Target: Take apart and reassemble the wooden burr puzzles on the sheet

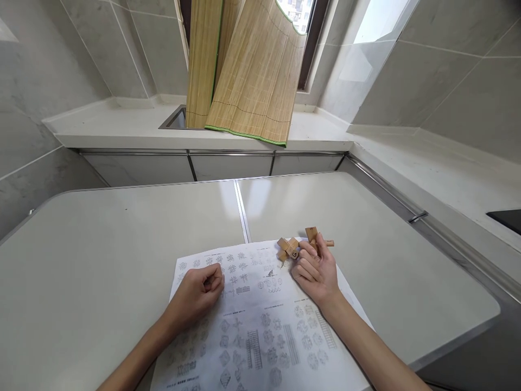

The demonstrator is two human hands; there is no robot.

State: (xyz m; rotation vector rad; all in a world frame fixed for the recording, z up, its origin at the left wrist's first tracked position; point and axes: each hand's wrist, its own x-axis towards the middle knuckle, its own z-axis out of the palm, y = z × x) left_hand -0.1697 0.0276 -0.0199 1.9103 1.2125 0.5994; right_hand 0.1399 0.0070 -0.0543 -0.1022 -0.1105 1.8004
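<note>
My left hand (203, 288) rests curled in a loose fist on the left part of a large printed sheet (260, 320); nothing shows in it. My right hand (315, 269) lies palm up at the sheet's upper right, fingers bent. Between its thumb and forefinger is a notched wooden puzzle piece (311, 234), its far parts partly hidden by the fingers. Just left of those fingers sits a cluster of wooden puzzle pieces (288, 248), with a dark mark on one end; whether the two touch is unclear.
The sheet, covered with small line diagrams, lies on a pale table (122, 233) with a seam down its middle. Behind stands a white counter (122, 127) with a sink edge (175, 118) and a hanging bamboo mat (256, 81). Another counter (439, 168) runs along the right.
</note>
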